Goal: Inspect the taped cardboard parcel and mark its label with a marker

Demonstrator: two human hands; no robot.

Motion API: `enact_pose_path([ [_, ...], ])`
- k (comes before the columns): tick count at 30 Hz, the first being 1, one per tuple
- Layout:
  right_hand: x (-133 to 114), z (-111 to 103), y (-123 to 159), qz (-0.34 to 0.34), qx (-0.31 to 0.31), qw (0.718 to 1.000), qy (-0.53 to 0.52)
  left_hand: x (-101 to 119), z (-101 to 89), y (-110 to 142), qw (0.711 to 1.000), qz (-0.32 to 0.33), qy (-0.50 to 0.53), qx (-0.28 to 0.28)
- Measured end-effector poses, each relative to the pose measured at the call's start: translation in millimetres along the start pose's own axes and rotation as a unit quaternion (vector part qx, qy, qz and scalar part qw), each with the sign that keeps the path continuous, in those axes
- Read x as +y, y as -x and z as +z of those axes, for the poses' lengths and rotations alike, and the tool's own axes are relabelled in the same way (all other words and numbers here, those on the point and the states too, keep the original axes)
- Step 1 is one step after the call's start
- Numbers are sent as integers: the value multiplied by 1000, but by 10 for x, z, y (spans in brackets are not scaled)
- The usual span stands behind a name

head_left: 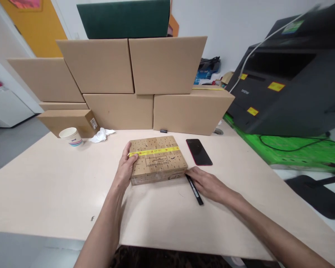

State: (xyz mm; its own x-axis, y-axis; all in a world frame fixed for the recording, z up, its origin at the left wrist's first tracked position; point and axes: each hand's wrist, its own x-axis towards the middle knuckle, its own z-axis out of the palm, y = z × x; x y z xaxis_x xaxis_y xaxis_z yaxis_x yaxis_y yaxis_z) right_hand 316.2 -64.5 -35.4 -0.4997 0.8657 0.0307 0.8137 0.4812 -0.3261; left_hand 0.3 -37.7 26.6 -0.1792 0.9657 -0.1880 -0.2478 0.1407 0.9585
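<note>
At the left side of the pale table (58, 193), I see a white paper cup (71, 137) with coloured stripes, standing in front of a low brown carton (65, 123). A crumpled white tissue (102, 135) lies just to the right of this cup. Behind, the stacked brown cartons (108, 67) make a kind of wall along the back of the table, with a dark green box (125, 18) on the top. Nearer to the person, the left hand (125, 167) holds the taped box (158, 160) by its left side: the thumb presses on the top face, and the other fingers go around the side, partly hidden. This box is in the middle of the table, in front of the cartons, and a yellow tape (153, 151) runs across its top. A small black cap (163, 131) lies behind it, near the cartons. At the box's near right corner begins a black marker (194, 190), which points obliquely toward the person. A dark phone (199, 152) with red edge lies to the right of the box. The right hand (206, 182) is beside the marker, its fingers bent and close together at the corner; whether they pinch something, I cannot tell. Farthest right is a black printer (279, 96), above a bright green surface (293, 152).
</note>
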Motion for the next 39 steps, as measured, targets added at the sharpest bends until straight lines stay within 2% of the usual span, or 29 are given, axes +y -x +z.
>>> enact_pose_path([
  [2,65,-81,-62,93,38,995,2,-1,2,-7,1000,1,0,-1],
  [4,133,-162,-168,200,81,976,33,-2,5,-12,1000,2,0,0],
  [6,208,-220,-298,276,91,954,69,-2,9,-15,1000,1,2,3],
  [10,399,-243,-534,365,56,927,66,-7,19,-18,1000,4,6,3],
  [12,508,-236,-614,394,76,916,9,-18,19,-25,1000,7,10,0],
  [16,697,-256,-681,425,167,872,-180,-43,11,-40,1000,10,17,-2],
  [19,761,-255,-674,414,200,849,-261,-48,7,-42,1000,12,13,4],
  [22,728,-198,-661,384,240,821,-347,-57,3,-53,1000,17,-3,11],
  [26,559,-130,-640,334,310,767,-452,-125,-32,-112,998,40,-41,37],
  [28,446,-143,-601,308,346,739,-489,-161,-56,-123,987,103,-89,81],
  [29,385,-160,-573,294,362,727,-504,-168,-63,-106,972,167,-122,112],
  [30,322,-183,-541,279,376,716,-517,-165,-61,-68,946,248,-157,140],
  [32,178,-233,-472,252,399,699,-537,-130,-21,78,866,425,-203,169],
  [33,95,-256,-441,238,409,692,-546,-102,21,183,835,485,-206,159],
  [34,3,-277,-413,224,416,685,-554,-72,77,300,820,522,-198,126],
  [35,-99,-293,-390,207,424,677,-564,-46,145,422,827,525,-193,66],
  [36,-208,-304,-372,177,434,662,-584,-27,221,539,846,497,-196,-6],
  [37,-321,-309,-357,153,437,651,-602,-20,301,643,870,442,-208,-75],
  [39,-544,-299,-336,136,427,640,-624,-48,455,787,909,295,-227,-189],
])
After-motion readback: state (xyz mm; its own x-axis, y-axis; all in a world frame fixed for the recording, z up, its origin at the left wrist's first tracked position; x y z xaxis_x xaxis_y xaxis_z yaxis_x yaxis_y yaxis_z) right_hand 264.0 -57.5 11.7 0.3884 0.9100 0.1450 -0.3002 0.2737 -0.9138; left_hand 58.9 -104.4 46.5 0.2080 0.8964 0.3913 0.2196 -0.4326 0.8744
